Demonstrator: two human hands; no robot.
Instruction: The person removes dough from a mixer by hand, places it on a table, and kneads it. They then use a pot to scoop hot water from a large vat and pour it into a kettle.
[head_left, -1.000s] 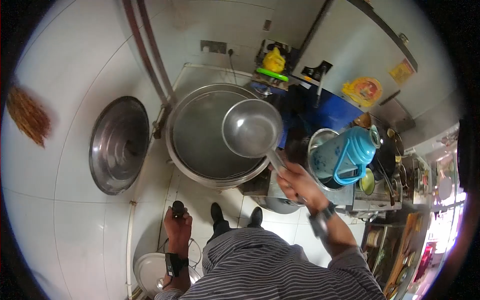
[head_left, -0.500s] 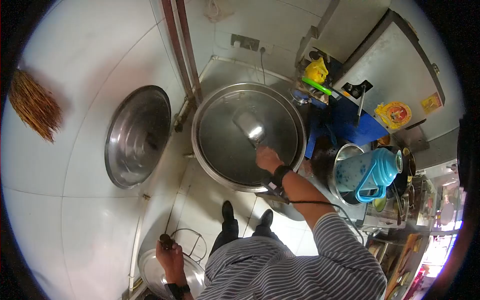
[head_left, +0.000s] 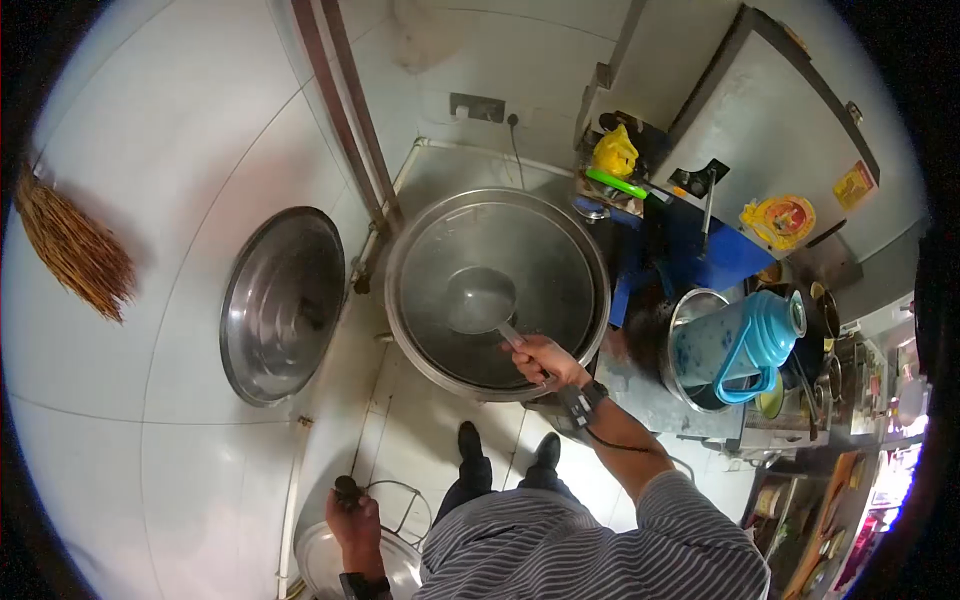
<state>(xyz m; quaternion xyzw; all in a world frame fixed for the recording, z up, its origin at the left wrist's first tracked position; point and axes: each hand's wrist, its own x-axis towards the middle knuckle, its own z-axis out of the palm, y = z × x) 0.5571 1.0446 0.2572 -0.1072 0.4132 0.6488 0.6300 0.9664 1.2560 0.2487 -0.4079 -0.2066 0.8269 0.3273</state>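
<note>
My right hand (head_left: pixel 545 361) grips the short handle of a large metal ladle (head_left: pixel 478 300). The ladle's round bowl is over the inside of a big steel pot (head_left: pixel 396 330), and the hand is above the pot's near right part. Down at the lower left, my left hand (head_left: pixel 354 525) is closed around a dark, round-topped knob (head_left: pixel 346 489); what it belongs to is hidden by the fingers. Below that hand lies a round silvery metal surface (head_left: pixel 318 562), with a thin wire loop (head_left: pixel 408 500) beside it.
A wide metal lid (head_left: pixel 283 305) leans on the tiled wall at left, near a straw broom (head_left: pixel 75 240). To the right, a blue thermos jug (head_left: pixel 735 345) lies tilted in a metal basin (head_left: pixel 690 302). A green-handled tool (head_left: pixel 615 183) and yellow bag (head_left: pixel 615 152) sit behind it.
The ladle has swung lower and toward me in the pot, and its bowl shows a different face. My right hand has come nearer. The left hand still holds the dark knob.
</note>
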